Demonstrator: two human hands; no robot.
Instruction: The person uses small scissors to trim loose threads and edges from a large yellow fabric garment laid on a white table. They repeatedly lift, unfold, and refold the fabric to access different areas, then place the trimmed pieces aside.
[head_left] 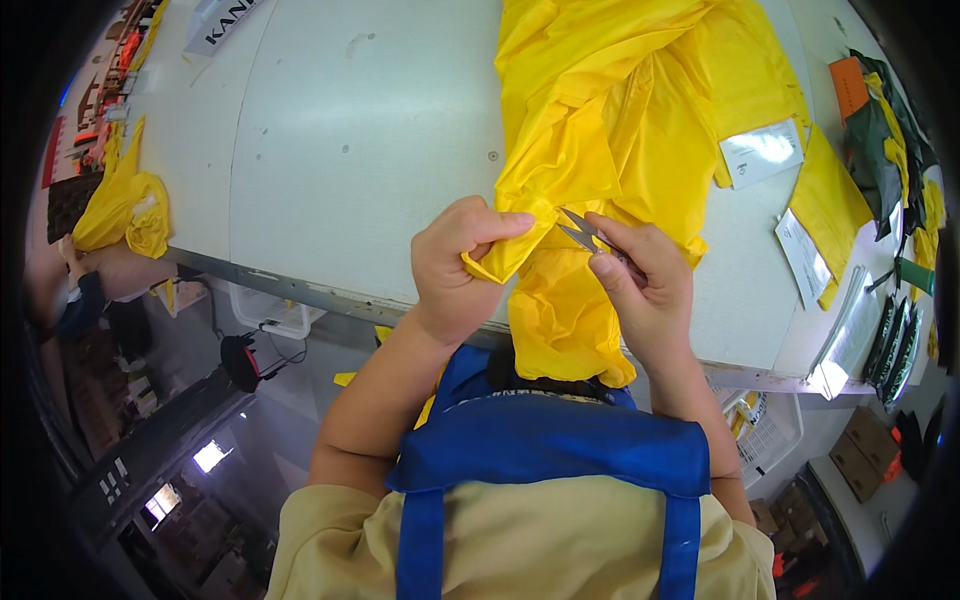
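Yellow, thin, shiny fabric, which looks like a garment, spreads over the table and hangs past its front edge toward my apron. My left hand is closed on a fold of this fabric, thumb on top. In my right hand is a pair of small thread snips, held between thumb and fingers. Their two pointed blades are apart and reach to the fabric just right of my left thumb. Whether a thread lies between the blades is too small to tell.
The pale table has a metal front edge. At the right lie yellow pieces with white printed sheets, dark packets and an orange piece. At the far left another person's hand is near a yellow bundle. White baskets stand below.
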